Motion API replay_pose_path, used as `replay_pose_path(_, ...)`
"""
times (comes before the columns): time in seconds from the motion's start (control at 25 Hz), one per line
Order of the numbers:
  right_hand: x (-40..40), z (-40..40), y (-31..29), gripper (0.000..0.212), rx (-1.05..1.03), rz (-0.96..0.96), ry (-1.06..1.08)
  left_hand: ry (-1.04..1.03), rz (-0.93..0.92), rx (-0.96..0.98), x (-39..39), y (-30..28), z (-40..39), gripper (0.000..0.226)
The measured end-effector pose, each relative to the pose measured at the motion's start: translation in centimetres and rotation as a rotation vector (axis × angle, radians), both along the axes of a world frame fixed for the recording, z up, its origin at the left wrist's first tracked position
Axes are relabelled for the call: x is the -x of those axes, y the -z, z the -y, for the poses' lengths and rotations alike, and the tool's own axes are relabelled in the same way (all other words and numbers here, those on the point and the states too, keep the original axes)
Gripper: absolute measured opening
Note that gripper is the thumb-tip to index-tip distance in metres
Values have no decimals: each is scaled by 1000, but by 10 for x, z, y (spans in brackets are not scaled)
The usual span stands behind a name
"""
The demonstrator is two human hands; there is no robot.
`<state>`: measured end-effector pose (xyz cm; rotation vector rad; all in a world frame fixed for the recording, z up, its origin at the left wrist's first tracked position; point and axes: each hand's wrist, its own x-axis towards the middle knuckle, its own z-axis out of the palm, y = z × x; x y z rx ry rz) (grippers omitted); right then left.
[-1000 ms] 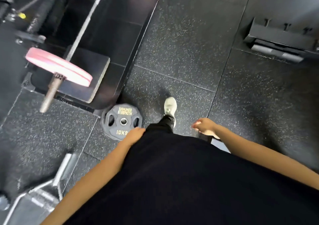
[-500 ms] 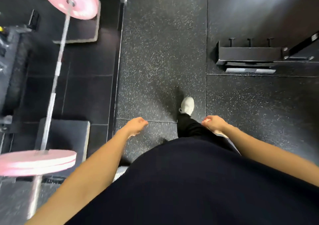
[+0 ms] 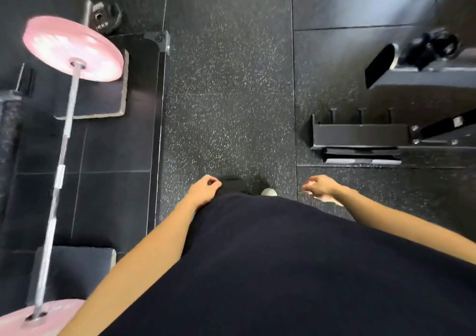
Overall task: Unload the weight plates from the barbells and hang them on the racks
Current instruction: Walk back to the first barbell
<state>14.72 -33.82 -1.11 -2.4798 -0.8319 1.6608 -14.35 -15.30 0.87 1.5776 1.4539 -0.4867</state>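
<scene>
Both hands, left (image 3: 204, 190) and right (image 3: 322, 186), hang loosely curled, holding nothing. A barbell (image 3: 60, 170) with pink plates (image 3: 73, 48) lies on the floor (image 3: 229, 78) at left; a rack (image 3: 360, 136) stands right.

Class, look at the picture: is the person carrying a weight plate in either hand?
No: the left hand and right hand hang loosely curled, holding nothing.
</scene>
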Motion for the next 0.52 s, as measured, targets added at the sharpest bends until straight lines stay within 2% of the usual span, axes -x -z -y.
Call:
replay_pose_path(0.28, -107, -142, 22, 26, 0, -28, 61, 77, -57, 70, -124, 31, -155, 28)
replay_pose_path(0.44, -187, -240, 24, 32, 45, 15, 104, 266, -108, 83, -226, 35, -304, 38)
replay_pose_path(0.52, -228, -286, 15, 31, -5, 29, 148, 355, -105, 63, -279, 23, -372, 37)
